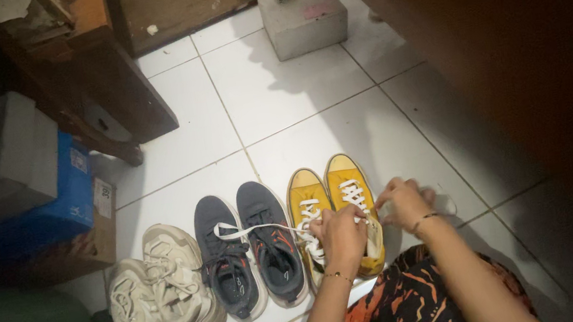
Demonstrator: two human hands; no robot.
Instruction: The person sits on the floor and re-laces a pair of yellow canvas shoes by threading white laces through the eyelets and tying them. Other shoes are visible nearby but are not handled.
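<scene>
The single head camera looks steeply down, fairly near, onto a white tiled floor (293, 100).

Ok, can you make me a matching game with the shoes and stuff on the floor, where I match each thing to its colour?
Things:
1. sneakers under the hands
2. middle pair of sneakers
3. chunky sneakers at the far left
4. shoebox

Colours:
A. blue
B. beige
C. yellow
D. dark grey

Right pairs: 1-C, 2-D, 3-B, 4-A.

The left hand and right hand are both on the white laces of the yellow pair.
</scene>
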